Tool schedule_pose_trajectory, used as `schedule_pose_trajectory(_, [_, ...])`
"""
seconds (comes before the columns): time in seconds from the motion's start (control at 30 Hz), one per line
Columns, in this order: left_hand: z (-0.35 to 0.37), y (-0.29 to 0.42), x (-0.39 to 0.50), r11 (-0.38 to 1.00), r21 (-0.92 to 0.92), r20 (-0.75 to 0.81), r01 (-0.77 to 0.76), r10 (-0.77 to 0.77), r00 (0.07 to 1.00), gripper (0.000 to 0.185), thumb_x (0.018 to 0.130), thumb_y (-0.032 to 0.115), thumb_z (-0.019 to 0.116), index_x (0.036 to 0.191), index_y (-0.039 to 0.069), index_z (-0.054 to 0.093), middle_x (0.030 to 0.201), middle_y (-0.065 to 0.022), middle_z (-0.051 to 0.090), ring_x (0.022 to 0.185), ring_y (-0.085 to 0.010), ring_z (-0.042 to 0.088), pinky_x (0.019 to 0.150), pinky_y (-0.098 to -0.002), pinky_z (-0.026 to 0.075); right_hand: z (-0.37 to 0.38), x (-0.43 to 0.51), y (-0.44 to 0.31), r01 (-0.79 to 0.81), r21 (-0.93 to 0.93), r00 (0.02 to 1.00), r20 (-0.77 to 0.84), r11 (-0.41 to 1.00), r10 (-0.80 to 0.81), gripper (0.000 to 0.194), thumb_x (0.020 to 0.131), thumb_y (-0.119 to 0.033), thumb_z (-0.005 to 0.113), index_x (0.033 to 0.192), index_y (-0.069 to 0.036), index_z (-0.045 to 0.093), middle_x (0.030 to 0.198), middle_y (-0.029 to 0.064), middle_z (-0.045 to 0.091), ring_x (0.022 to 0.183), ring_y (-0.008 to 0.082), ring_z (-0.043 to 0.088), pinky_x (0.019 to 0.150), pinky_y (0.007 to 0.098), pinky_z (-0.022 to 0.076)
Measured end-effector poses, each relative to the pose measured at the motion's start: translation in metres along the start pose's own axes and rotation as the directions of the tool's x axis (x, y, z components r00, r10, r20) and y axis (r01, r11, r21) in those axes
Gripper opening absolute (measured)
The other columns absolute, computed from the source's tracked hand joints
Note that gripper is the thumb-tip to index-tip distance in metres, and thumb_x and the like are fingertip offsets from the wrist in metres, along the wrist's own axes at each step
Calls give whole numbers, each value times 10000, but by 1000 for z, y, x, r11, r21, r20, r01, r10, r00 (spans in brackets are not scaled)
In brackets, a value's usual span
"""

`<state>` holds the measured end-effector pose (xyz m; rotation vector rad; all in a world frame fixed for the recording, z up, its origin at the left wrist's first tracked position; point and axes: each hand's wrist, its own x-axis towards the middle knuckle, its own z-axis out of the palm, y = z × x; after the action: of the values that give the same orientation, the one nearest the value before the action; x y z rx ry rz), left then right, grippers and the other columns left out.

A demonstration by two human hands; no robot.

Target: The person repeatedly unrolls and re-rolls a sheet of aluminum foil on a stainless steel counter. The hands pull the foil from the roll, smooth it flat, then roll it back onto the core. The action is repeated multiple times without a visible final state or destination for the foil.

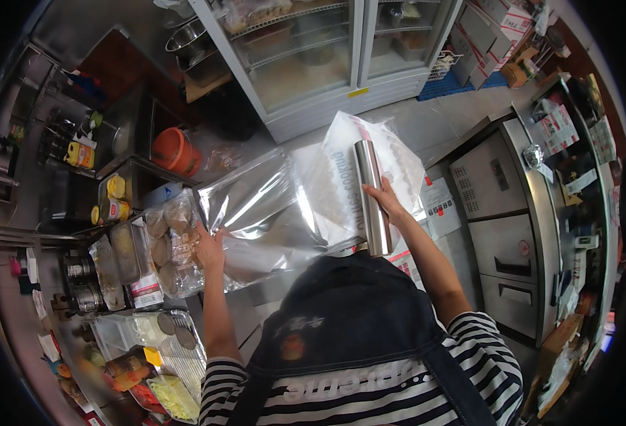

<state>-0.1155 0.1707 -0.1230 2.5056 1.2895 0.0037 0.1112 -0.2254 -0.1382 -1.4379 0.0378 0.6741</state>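
Note:
In the head view my right hand grips a large roll of aluminium foil, held upright in the picture. A wide shiny foil sheet stretches leftward from it. The sheet's left edge is in my left hand, beside plastic-wrapped round buns on the counter. Under and beyond the roll lies a large printed white bag, with reddish bands and lettering. Exactly how the sheet joins the roll is hard to make out.
A glass-door refrigerator stands ahead. An orange bucket is at upper left. Shredded vegetable in a tray and a wire rack are at lower left. A steel cabinet stands at right, cardboard boxes behind it.

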Motion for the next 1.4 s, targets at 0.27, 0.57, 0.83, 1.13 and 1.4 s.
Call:
schedule_pose_trajectory(0.27, [47,180,-83,702,-704,468,-103,569,676,428,887,346,538,1147,6,523,986,-76,577,874,-158,573,807,-314,455,16,-17,-19,-173,406,977,184,897,105,541,827,-309,620,1209,-16,373,923,162,553,812,283,626,675,398,547])
schedule_pose_trajectory(0.57, [51,227,-129,631,-714,680,303,525,512,188,867,228,567,856,52,633,687,18,551,592,-67,510,503,-212,410,7,-42,-31,-203,630,959,281,750,24,486,870,-421,441,1074,1,569,873,136,634,757,212,623,675,317,525])
schedule_pose_trajectory(0.83, [69,293,-98,602,-795,302,-70,495,815,314,861,252,555,713,-22,594,640,-25,577,543,-157,481,510,-335,383,11,-43,-24,-86,664,958,259,743,-120,484,861,-378,463,1140,10,537,939,112,619,735,186,593,639,299,508])
schedule_pose_trajectory(1.13, [-58,259,-60,586,-733,75,-346,575,815,360,895,247,554,656,-23,554,512,-52,505,501,-114,441,491,-319,368,-10,-29,-10,-22,188,997,80,982,7,598,835,-299,608,1299,-17,358,1079,131,567,991,213,560,867,345,468])
schedule_pose_trajectory(1.4, [-54,223,-91,731,-194,17,-654,669,743,320,910,278,489,765,3,564,668,-232,563,648,-430,550,591,-490,415,0,-20,-14,-145,103,989,-3,984,146,637,757,-310,693,1231,-12,389,984,111,550,883,173,564,741,303,495])
